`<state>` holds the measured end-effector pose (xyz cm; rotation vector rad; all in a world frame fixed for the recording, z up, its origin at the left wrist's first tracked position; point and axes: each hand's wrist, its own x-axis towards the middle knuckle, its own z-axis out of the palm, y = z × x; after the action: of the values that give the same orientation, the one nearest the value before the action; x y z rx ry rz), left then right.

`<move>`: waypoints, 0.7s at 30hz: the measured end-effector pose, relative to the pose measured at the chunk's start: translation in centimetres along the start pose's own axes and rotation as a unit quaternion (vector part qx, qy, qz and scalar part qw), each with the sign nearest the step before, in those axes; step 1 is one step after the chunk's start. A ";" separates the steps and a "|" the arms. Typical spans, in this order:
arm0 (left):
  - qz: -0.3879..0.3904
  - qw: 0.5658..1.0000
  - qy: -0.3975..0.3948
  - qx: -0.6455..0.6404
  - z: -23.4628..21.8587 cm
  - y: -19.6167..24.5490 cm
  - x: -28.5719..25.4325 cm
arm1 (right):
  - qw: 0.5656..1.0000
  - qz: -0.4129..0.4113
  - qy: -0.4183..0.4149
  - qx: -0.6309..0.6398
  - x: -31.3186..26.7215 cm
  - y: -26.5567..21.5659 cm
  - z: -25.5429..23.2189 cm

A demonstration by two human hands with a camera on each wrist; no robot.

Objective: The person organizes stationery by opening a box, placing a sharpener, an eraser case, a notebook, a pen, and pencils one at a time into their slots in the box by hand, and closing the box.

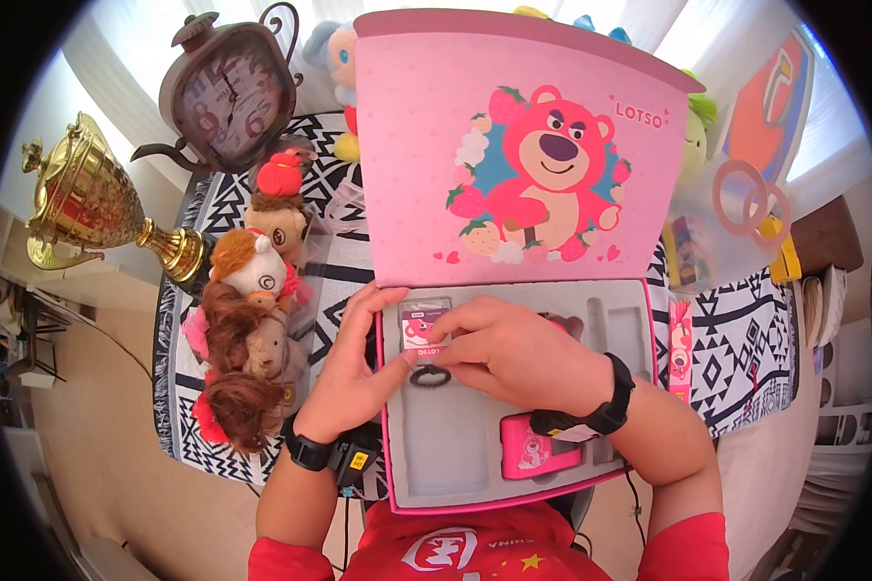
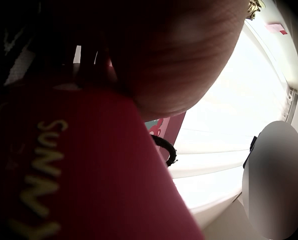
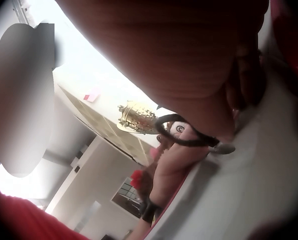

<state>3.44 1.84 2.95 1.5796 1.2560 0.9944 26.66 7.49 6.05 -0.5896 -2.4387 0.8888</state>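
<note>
An open pink LOTSO gift box [image 1: 513,145] stands with its lid upright over a grey foam tray [image 1: 446,445]. My left hand [image 1: 405,359] and right hand [image 1: 448,341] meet over the tray's upper left part. Both pinch a small pink piece with a black strap loop [image 1: 429,377] hanging from it. The loop also shows under my fingers in the right wrist view [image 3: 181,134] and as a black strap loop [image 2: 167,148] in the left wrist view. A small pink card box [image 1: 421,321] sits in the compartment just behind my fingers. A pink camera [image 1: 530,448] lies in the tray's near slot.
Plush dolls [image 1: 252,320] line the box's left side on a black-and-white patterned cloth [image 1: 736,339]. A gold trophy [image 1: 87,198] and a teapot-shaped clock [image 1: 228,92] stand at the back left. A narrow pink packet [image 1: 680,349] lies right of the box.
</note>
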 end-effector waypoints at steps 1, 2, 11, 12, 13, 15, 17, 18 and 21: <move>0.002 1.000 -0.003 -0.001 0.1 0.0 0.1 | 1.000 -0.003 -0.010 -0.002 0.0 0.1 0.0; 0.003 1.000 0.001 0.001 0.1 -0.1 0.0 | 1.000 0.001 -0.008 -0.004 0.0 0.2 0.0; -0.002 0.999 0.025 0.029 0.2 -1.1 -0.2 | 0.998 -0.014 -0.054 -0.039 -0.5 -0.1 -0.6; 0.003 0.999 0.027 0.025 0.3 -0.6 0.0 | 0.998 0.005 -0.060 -0.029 -0.7 -0.8 -1.3; 0.010 0.999 0.023 0.028 0.3 -0.1 0.1 | 0.997 0.020 -0.067 -0.016 -0.7 -1.5 -1.9; -0.006 1.000 0.021 -0.015 0.2 0.7 -0.1 | 0.997 0.032 -0.060 -0.031 -1.4 -2.9 -4.6; -0.010 0.999 0.030 -0.025 0.2 0.7 -0.4 | 0.997 0.066 0.009 -0.042 -2.2 -4.1 -7.5; 0.000 0.999 0.036 -0.022 0.2 0.7 -0.7 | 0.997 0.061 0.012 -0.043 -2.7 -4.8 -9.0; 0.003 0.999 0.050 -0.005 0.0 1.0 -1.3 | 0.988 0.118 0.095 -0.033 -5.3 -5.5 -12.9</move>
<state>3.55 0.45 3.81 1.5429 1.3130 1.0937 36.91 6.93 17.05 -0.9584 -2.2643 0.8047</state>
